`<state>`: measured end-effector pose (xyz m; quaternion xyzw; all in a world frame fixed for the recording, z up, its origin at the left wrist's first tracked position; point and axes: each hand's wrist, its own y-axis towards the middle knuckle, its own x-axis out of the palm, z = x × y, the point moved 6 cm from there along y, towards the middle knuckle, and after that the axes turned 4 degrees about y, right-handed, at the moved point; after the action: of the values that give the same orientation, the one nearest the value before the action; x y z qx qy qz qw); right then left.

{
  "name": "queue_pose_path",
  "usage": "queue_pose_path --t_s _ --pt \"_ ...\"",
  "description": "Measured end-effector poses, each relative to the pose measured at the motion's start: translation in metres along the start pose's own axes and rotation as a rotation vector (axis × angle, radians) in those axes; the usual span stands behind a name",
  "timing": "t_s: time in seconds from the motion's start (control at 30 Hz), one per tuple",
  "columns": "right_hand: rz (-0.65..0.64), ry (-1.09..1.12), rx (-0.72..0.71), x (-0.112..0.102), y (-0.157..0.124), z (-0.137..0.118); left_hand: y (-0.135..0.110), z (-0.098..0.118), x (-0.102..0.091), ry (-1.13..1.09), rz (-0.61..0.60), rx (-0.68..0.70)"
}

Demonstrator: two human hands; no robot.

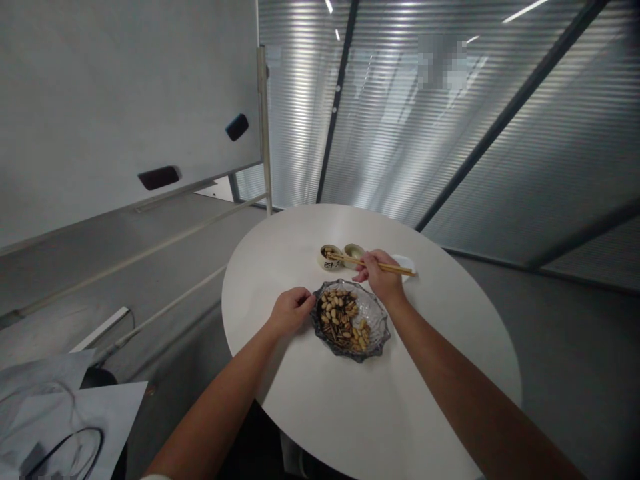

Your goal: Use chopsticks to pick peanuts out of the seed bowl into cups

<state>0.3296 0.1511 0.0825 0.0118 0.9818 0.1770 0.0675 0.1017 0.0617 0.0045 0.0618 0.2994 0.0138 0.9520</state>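
Right hand (381, 277): grip clamped on wooden chopsticks (400, 270). Left hand (289, 311): grip together, touching the glass dish (374, 308) rim.

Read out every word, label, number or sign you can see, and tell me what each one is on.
Nothing can be quoted: the small cream ceramic cup has dark printed characters on its side, too small and blurred to read, and the pixelated patch on the ribbed glass wall is unreadable.
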Motion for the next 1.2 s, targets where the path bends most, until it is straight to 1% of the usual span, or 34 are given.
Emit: queue_pose_path --t_s 0.13,0.23,0.33,0.43,0.53,0.6,0.73,0.9,1.0,1.2 --pt "0.010 0.089 0.026 -0.010 -0.009 -0.007 0.000 0.001 0.000 0.005 0.002 0.006" --pt "0.033 0.143 0.036 -0.028 -0.024 -0.015 0.000 0.000 0.000 0.010 0.003 0.010" --pt "0.044 0.139 0.069 -0.053 -0.047 -0.024 0.000 -0.002 0.002 0.010 0.000 0.003" --pt "0.051 0.090 0.136 -0.079 -0.075 -0.029 0.001 -0.003 0.003 0.006 0.004 -0.003" --pt "0.008 0.029 0.214 -0.097 -0.101 -0.030 0.001 -0.002 0.003 -0.001 0.001 0.012" --pt "-0.025 -0.013 0.263 -0.103 -0.115 -0.030 0.001 -0.002 0.003 -0.009 0.005 0.019" --pt "-0.090 -0.099 0.345 -0.106 -0.131 -0.030 0.000 -0.002 0.002 -0.006 0.019 0.010" --pt "-0.117 -0.140 0.398 -0.103 -0.135 -0.033 0.000 -0.003 0.003 -0.013 0.006 0.005" --pt "-0.094 -0.096 0.429 -0.099 -0.135 -0.030 0.001 -0.003 0.003 -0.007 0.010 0.008" --pt "0.019 0.013 0.483 -0.094 -0.133 -0.021 0.000 -0.002 0.002 0.001 -0.001 0.007"
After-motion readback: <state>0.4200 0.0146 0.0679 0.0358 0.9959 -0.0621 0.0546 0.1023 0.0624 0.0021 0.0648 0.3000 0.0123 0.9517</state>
